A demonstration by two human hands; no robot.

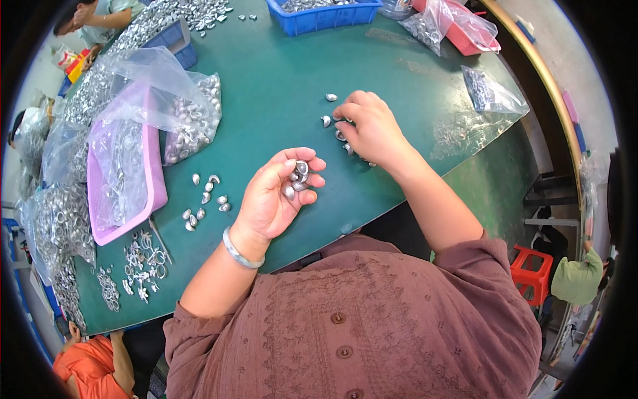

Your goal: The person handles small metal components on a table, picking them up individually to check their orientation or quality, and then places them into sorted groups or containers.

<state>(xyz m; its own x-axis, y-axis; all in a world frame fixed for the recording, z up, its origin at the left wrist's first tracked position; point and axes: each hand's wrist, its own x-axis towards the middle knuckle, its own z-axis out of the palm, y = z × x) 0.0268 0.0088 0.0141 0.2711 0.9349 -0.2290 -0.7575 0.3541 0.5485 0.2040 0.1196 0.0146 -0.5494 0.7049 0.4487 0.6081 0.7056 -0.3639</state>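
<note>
The left hand [276,196] is held up above the dark green flat surface [286,86] with its palm up and its fingers curled part way in; it cups a few small shiny silver metal caps [296,179] between the thumb and the fingers; a pale smooth bangle [240,251] sits round that wrist. The right hand [369,126] lies palm down on the surface, a little further away; its fingers are bent and the tips press on a small bunch of loose silver caps [332,120] that lie by it; I cannot tell if it has hold of one; one more cap lies just past the fingertips.

To the left of the left hand, a little group of the same silver caps [206,203] lies spread on the surface; beside them stands a pink plastic tray [157,179] with a clear plastic bag [159,80] full of shiny metal bits in and over it; near the front edge lies a heap of thin silver rings [143,263]. At the far edge stands a blue plastic crate [319,16] with silver parts in it; near it is a red plastic tub [465,33] wrapped in a clear bag; a small clear bag of metal bits [488,93] lies at the right side. Other people sit round the surface.
</note>
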